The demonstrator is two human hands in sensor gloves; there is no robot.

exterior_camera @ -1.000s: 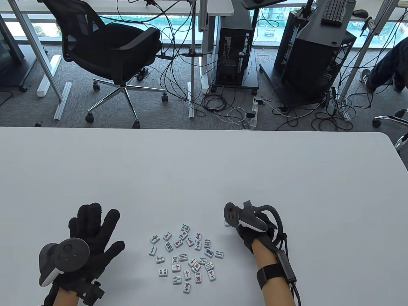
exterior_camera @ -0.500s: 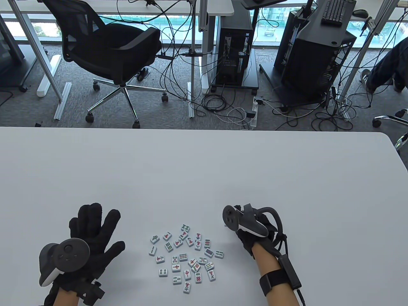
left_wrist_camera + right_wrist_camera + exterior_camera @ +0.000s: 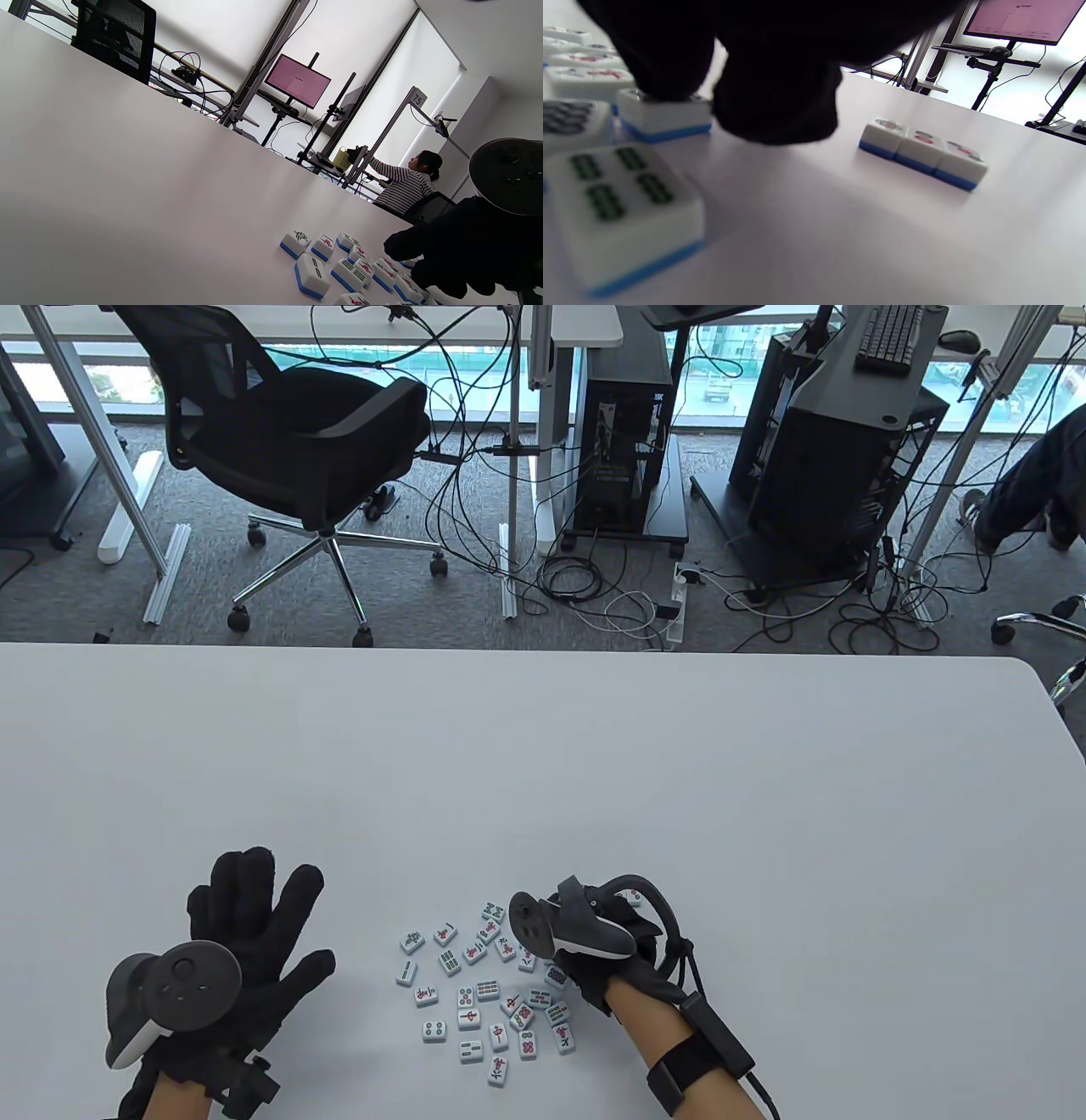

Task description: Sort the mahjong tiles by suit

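Note:
A loose cluster of white, blue-backed mahjong tiles [image 3: 488,984] lies face up near the table's front edge; the left wrist view shows it as tiles [image 3: 314,275] too. My right hand [image 3: 585,954] hovers over the cluster's right side. In the right wrist view its fingertips [image 3: 666,84] close on one tile [image 3: 664,116], at its top and its right side, while the tile sits on the table. A four-bamboo tile [image 3: 619,203] lies just in front. A short row of three tiles [image 3: 920,152] stands apart to the right. My left hand [image 3: 254,916] lies flat with fingers spread, left of the cluster.
The white table [image 3: 543,746] stretches far beyond the tiles. Behind it stand an office chair [image 3: 297,432], computer towers [image 3: 624,432] and floor cables. A seated person [image 3: 405,186] works at a desk in the background.
My right hand has moved left and toward me, from the row of tiles on the right onto the right side of the cluster. The left hand has not moved.

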